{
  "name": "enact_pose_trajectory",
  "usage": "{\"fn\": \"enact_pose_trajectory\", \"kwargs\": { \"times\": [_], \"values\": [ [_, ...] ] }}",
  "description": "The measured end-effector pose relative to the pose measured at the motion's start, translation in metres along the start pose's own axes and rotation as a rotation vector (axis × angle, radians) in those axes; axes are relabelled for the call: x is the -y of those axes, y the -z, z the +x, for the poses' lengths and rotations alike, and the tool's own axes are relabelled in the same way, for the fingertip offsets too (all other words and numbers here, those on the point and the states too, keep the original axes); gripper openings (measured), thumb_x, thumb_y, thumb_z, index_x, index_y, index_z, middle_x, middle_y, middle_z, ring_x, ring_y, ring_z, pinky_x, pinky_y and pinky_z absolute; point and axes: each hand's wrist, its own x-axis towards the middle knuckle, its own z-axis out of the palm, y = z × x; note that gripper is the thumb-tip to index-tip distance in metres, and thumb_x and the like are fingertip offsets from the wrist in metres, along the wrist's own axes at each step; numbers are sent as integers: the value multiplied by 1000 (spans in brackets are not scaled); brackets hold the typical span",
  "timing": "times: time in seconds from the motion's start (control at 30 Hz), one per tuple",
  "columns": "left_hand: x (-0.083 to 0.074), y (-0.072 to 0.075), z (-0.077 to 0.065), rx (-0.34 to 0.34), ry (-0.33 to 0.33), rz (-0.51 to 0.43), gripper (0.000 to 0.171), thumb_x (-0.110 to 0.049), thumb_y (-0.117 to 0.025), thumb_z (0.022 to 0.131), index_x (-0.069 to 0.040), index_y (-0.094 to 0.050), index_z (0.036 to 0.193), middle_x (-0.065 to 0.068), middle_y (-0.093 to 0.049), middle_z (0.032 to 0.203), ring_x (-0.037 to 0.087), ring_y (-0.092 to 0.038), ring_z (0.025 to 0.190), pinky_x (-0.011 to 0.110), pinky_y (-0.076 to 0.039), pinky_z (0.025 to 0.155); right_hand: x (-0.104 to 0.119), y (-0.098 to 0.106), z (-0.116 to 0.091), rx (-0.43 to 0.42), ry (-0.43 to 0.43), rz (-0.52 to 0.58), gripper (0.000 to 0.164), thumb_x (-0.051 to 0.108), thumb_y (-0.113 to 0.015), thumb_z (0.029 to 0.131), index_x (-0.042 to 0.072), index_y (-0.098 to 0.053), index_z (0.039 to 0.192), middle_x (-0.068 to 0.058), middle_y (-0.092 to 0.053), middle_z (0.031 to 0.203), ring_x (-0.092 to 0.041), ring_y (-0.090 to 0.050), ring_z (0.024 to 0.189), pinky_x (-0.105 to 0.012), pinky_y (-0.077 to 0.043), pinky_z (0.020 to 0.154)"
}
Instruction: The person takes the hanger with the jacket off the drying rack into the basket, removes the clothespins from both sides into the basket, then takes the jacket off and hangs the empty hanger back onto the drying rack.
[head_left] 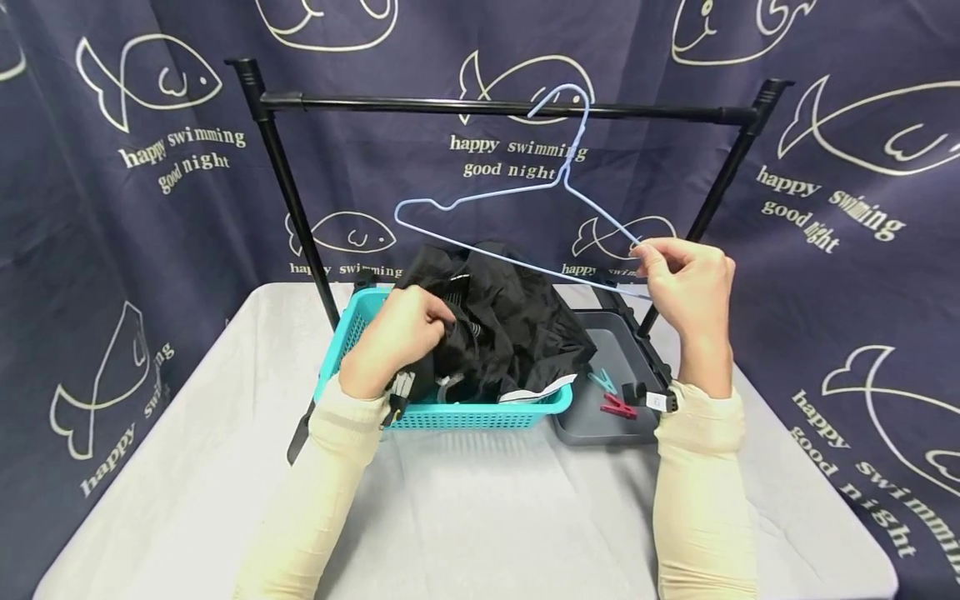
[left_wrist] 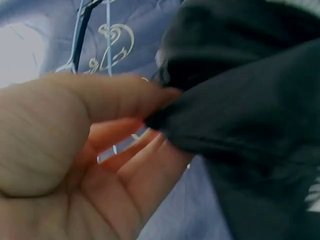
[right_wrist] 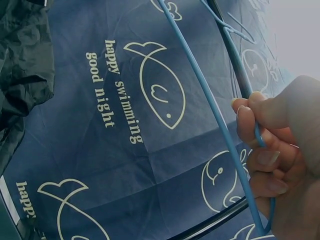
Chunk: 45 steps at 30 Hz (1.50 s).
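the left hand (head_left: 405,331) pinches the black garment (head_left: 517,325) bunched in the turquoise basket (head_left: 465,417) while, right of the basket, the right hand (head_left: 690,283) grips the blue hanger (head_left: 565,173), seemingly to pair them, which likely calls for spreading the garment.

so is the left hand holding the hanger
No, the left hand pinches the black fabric while the right hand holds the hanger.

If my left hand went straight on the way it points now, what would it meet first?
Most likely the black fabric; your left hand pinches a fold of it, though depth beyond that is unclear.
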Motion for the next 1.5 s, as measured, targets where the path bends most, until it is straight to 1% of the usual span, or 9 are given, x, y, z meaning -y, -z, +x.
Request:
{"fn": "enact_pose_trajectory", "kwargs": {
  "times": [0.13,0.23,0.33,0.47,0.77,0.93,1.1,1.27,1.5],
  "values": [
    [-2,-12,-2,189,-56,29,38,4,-55,85,-13,-84,101,1,-78,105,18,-64,83,31,-51,72,-4,-2,2,27,15,7,16,22,-70,96,18,-85,93,6,-69,69,5,-54,57,-20,-35,57],
    [-6,-19,-3,281,-79,18,35,5,-53,84,-14,-83,88,-2,-74,89,14,-57,72,27,-45,65,-5,-2,2,39,10,13,18,25,-69,96,17,-84,94,13,-67,69,3,-57,59,-21,-37,58],
    [-8,-23,-4,379,-82,5,32,4,-52,84,-15,-66,62,-6,-49,62,11,-36,57,26,-31,55,-5,-2,2,46,4,16,19,26,-69,96,16,-84,94,15,-66,70,2,-57,60,-22,-37,58],
    [-8,-26,-6,510,-46,-13,42,4,-50,88,-17,-36,54,-5,-21,59,13,-14,55,29,-15,53,-6,-2,1,49,0,18,19,27,-69,96,15,-84,95,15,-66,70,3,-58,60,-22,-37,58],
    [-11,-17,-10,524,-4,33,46,-5,-50,95,-19,-36,54,-6,-26,56,12,-22,51,28,-22,54,-5,-1,1,55,-2,11,18,28,-71,96,16,-84,96,16,-65,69,2,-56,59,-22,-37,57],
    [-10,3,-15,354,-61,51,38,-15,-53,98,-17,-55,60,-9,-41,57,11,-42,54,29,-36,57,-5,0,0,55,7,6,19,29,-70,96,16,-84,96,17,-65,69,5,-56,60,-21,-37,58],
    [-1,29,-20,88,-110,-19,25,-17,-55,96,-13,-79,99,-7,-70,81,14,-62,76,34,-51,75,-7,2,1,49,2,-2,18,29,-71,96,18,-85,96,22,-63,68,5,-56,59,-21,-36,57],
    [14,51,-24,-242,-57,-147,27,-17,-54,100,-16,-79,108,-2,-77,95,13,-69,80,33,-52,75,-9,4,1,53,-14,8,16,28,-72,95,18,-85,96,27,-62,67,6,-57,58,-21,-36,55],
    [28,72,-25,-738,74,-311,24,-16,-60,99,-20,-81,110,-4,-79,99,2,-70,81,18,-50,74,-9,4,1,50,-20,18,15,27,-72,94,20,-85,95,24,-64,66,4,-56,57,-21,-35,54]
  ]
}}
